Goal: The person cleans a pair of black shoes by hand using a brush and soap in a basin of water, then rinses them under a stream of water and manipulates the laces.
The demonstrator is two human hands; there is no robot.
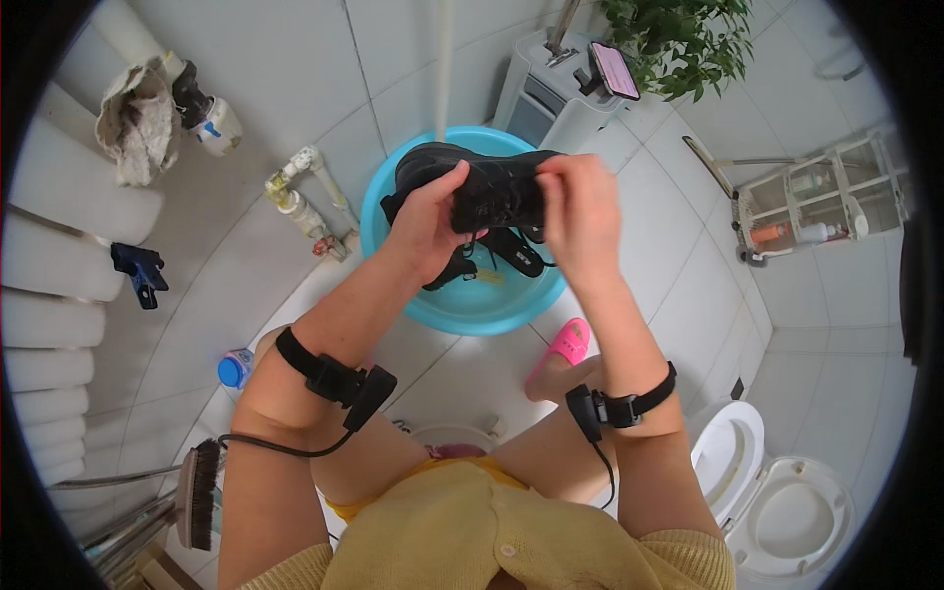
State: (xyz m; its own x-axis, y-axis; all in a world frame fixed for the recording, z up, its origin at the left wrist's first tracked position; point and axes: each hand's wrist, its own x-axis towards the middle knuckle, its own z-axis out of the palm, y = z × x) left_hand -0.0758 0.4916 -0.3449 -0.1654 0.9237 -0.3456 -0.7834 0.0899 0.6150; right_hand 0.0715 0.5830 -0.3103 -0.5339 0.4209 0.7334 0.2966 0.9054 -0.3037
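A black shoe [501, 181] is held sideways above a light-blue plastic basin [472, 324]. My left hand [431, 221] grips it from below and the left, thumb on its near side. At the shoe's right end is my right hand [582, 214], slightly blurred, its fingertips bent against the shoe; whether they pinch it is hard to tell. Inside the basin, a black insole [515, 252] with light writing lies beside another black item [451, 271], partly hidden by my left hand. A pale yellowish piece [490, 276] is low in the basin, perhaps under water.
Water pipes with a red valve [324, 245] stand left of the basin. Behind it are a white bin-like unit [553, 88], a phone [614, 70] and a leafy plant [678, 44]. A wire rack [818, 192] and a toilet [726, 457] are to the right; a broom head [198, 494] is lower left.
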